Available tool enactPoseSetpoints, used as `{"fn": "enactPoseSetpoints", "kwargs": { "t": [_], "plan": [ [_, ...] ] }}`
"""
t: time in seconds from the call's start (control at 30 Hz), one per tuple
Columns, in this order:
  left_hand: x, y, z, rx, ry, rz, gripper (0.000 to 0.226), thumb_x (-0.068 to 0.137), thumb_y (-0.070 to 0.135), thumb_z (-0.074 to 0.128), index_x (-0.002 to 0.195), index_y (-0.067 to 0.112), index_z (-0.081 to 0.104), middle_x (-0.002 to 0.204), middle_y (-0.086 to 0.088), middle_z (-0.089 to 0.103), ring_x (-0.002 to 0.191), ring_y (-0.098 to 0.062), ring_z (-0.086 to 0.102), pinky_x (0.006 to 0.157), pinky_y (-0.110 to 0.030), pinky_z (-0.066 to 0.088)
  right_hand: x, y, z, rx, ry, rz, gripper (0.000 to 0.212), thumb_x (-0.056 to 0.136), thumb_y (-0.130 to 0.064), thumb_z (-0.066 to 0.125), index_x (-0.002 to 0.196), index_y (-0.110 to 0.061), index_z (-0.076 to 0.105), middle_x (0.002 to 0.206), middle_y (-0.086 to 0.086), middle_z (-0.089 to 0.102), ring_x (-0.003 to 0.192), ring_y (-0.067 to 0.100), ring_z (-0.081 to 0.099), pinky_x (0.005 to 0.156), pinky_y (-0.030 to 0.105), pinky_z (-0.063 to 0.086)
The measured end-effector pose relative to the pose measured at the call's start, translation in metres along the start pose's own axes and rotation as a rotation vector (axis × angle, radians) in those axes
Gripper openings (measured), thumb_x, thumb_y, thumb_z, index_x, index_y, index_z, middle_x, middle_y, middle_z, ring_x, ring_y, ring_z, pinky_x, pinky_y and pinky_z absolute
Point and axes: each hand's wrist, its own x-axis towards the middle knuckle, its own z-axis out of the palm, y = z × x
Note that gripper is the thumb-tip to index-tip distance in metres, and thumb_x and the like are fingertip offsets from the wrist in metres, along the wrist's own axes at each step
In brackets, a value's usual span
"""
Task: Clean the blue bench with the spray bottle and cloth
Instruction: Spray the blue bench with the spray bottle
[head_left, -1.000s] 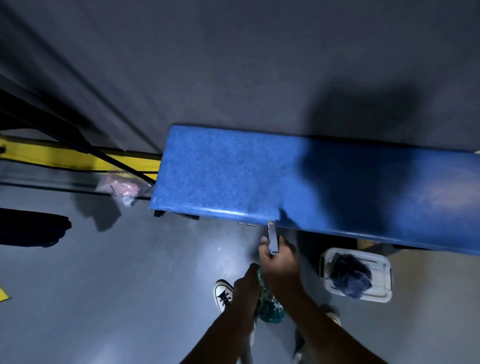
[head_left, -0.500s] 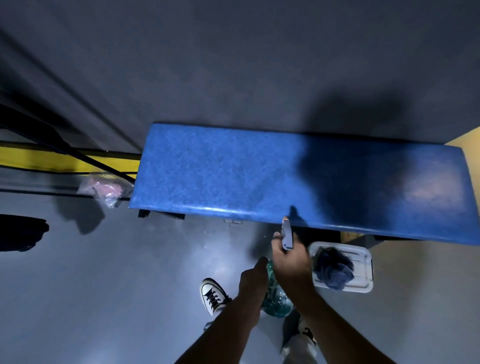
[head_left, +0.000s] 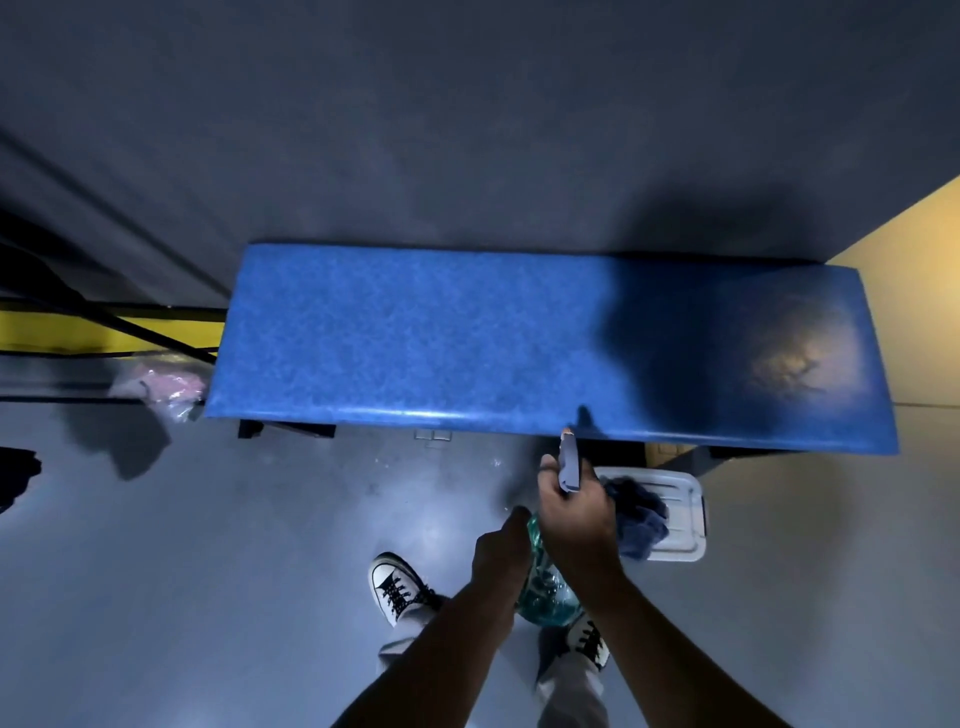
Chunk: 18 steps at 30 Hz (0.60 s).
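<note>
Hands came first, nearest the camera: the right hand (head_left: 574, 512) curled round the head of the clear teal plastic spray bottle (head_left: 545, 590), its grey-blue nozzle aimed at twelve o'clock, while the left hand (head_left: 498, 545) wrapped the bottle's body from nine o'clock. Both were closed on it, neither free. To spray well, I judged, the nozzle ought to be lifted above the front lip and swept along the seat, since it sat level with that edge and a squeeze might wet the floor instead.

At three o'clock from the hands stood a white rectangular plastic tub (head_left: 685, 540) on the grey floor, holding a crumpled dark blue cloth (head_left: 636, 519) that spilled over its near rim; nothing else showed inside.

Beyond, at twelve o'clock, lay the long speckled blue bench (head_left: 415, 343), its right end in shadow with a dull, smeared-looking patch. At ten o'clock, beside the bench's left end, sat a crinkled pink plastic bag (head_left: 166, 387).
</note>
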Motion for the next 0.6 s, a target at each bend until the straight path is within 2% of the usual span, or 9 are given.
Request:
{"fn": "enactPoseSetpoints", "kwargs": {
  "t": [0.07, 0.17, 0.27, 0.33, 0.4, 0.5, 0.6],
  "plan": [
    [-0.003, -0.001, 0.014, -0.023, 0.001, -0.010, 0.041, 0.098, 0.045, 0.050, 0.105, 0.010, 0.068, 0.115, -0.020, 0.073, 0.108, -0.033, 0.071, 0.100, -0.046, 0.056, 0.006, 0.009, -0.012, 0.001, 0.028, 0.009, 0.046, 0.098, -0.055, 0.046, 0.119, -0.018, 0.064, 0.076, 0.016, 0.068, 0.077, 0.039, 0.070, 0.072, 0.042, 0.054],
    [-0.006, 0.001, 0.034, -0.020, 0.009, -0.036, 0.045, 0.091, 0.050, 0.051, 0.103, 0.009, 0.067, 0.107, -0.018, 0.075, 0.101, -0.031, 0.072, 0.097, -0.044, 0.056, 0.014, 0.017, -0.028, 0.009, 0.051, 0.029, 0.043, 0.100, -0.048, 0.049, 0.128, -0.018, 0.063, 0.071, 0.012, 0.066, 0.075, 0.038, 0.070, 0.071, 0.041, 0.055],
    [0.005, -0.006, 0.052, -0.045, 0.000, -0.026, 0.065, 0.067, 0.063, 0.053, 0.104, 0.012, 0.069, 0.104, -0.015, 0.076, 0.097, -0.031, 0.074, 0.097, -0.046, 0.058, 0.021, 0.023, -0.041, 0.003, 0.035, 0.011, 0.047, 0.098, -0.051, 0.046, 0.125, -0.017, 0.064, 0.081, 0.021, 0.070, 0.082, 0.040, 0.071, 0.074, 0.040, 0.054],
    [0.029, -0.021, 0.062, -0.046, 0.007, -0.016, 0.081, 0.051, 0.070, 0.052, 0.106, 0.014, 0.070, 0.103, -0.014, 0.077, 0.096, -0.032, 0.075, 0.098, -0.048, 0.059, 0.023, 0.025, -0.049, 0.010, 0.000, 0.027, 0.040, 0.101, -0.042, 0.050, 0.129, -0.015, 0.063, 0.093, 0.025, 0.071, 0.091, 0.040, 0.070, 0.079, 0.037, 0.051],
    [0.034, -0.027, 0.070, -0.034, 0.005, -0.021, 0.077, 0.056, 0.069, 0.055, 0.107, 0.013, 0.070, 0.102, -0.015, 0.078, 0.096, -0.033, 0.075, 0.098, -0.049, 0.059, 0.023, 0.028, -0.058, 0.018, -0.010, 0.035, 0.036, 0.102, -0.035, 0.053, 0.126, -0.010, 0.064, 0.098, 0.025, 0.070, 0.095, 0.039, 0.067, 0.079, 0.035, 0.046],
    [0.010, -0.018, 0.080, 0.003, 0.003, -0.005, 0.053, 0.082, 0.057, 0.053, 0.103, 0.011, 0.069, 0.100, -0.014, 0.078, 0.095, -0.030, 0.076, 0.098, -0.047, 0.059, 0.024, 0.035, -0.071, 0.023, -0.015, 0.034, 0.035, 0.103, -0.034, 0.054, 0.123, -0.008, 0.065, 0.079, 0.016, 0.064, 0.083, 0.035, 0.064, 0.074, 0.030, 0.039],
    [0.001, -0.012, 0.096, 0.064, 0.008, 0.005, 0.048, 0.093, 0.053, 0.050, 0.105, 0.010, 0.069, 0.103, -0.015, 0.077, 0.097, -0.030, 0.074, 0.100, -0.045, 0.058, 0.030, 0.044, -0.086, 0.044, -0.010, 0.023, 0.034, 0.102, -0.041, 0.054, 0.116, -0.012, 0.067, 0.072, 0.009, 0.063, 0.078, 0.031, 0.064, 0.073, 0.034, 0.046]
  ]
}}
